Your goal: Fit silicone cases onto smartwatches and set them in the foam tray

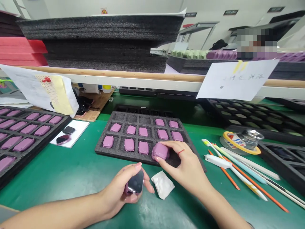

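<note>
My left hand [124, 190] is closed round a small purple device with a dark glossy screen [135, 183], held just above the green mat. My right hand [183, 165] pinches another purple device [160, 151] at the front row of a black foam tray [119, 149]. Several purple devices sit in that tray's pockets; some pockets are bare. A small white cloth [163, 184] lies on the mat between my hands.
Another foam tray of purple devices [26, 133] lies at the left, with two devices on a white card [69, 133]. Sticks and swabs [240, 171] and a tape roll with a glass jar [243, 141] lie at the right. A shelf with stacked foam [102, 41] runs overhead.
</note>
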